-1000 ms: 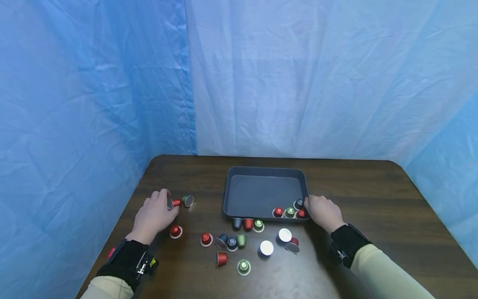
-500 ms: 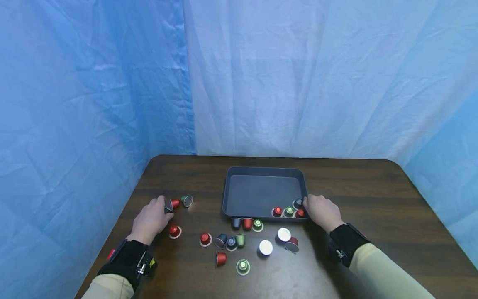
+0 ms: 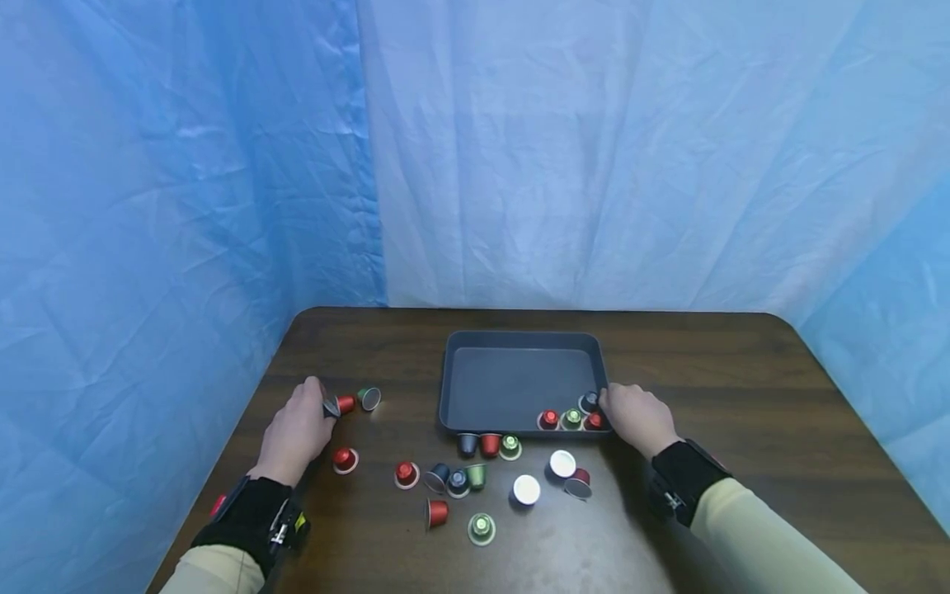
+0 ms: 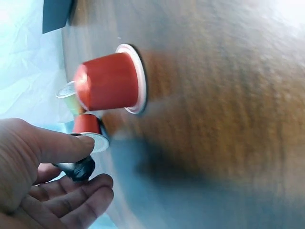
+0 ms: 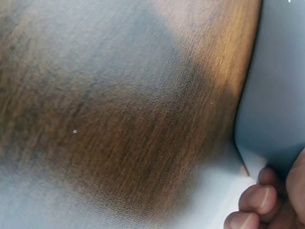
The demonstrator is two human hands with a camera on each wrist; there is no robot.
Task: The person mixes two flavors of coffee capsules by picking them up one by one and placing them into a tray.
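Note:
My left hand (image 3: 293, 431) is at the left of the table, pinching a dark coffee capsule (image 4: 78, 168) between thumb and fingers. Just beyond it lie a red capsule (image 3: 345, 403) and a green capsule (image 3: 369, 399), both on their sides. Nearer me stands another red capsule (image 4: 112, 82). My right hand (image 3: 640, 419) grips the right edge of the dark baking tray (image 3: 519, 371), its fingers curled there; the exact grasp is partly hidden. Inside the tray's near right corner stand a dark blue capsule (image 3: 589, 402), a green one (image 3: 571, 418) and two red ones.
In front of the tray are scattered several capsules: a green one (image 3: 482, 529), a red one (image 3: 437, 512), a white-lidded one (image 3: 526, 491) and a dark red one (image 3: 579, 483). Blue sheets (image 3: 505, 165) hang behind and beside the wooden table (image 3: 705, 363).
My left hand has drawn slightly back and left from the red and green capsules, with the dark capsule now visible in its fingers. My right hand stays at the tray's edge.

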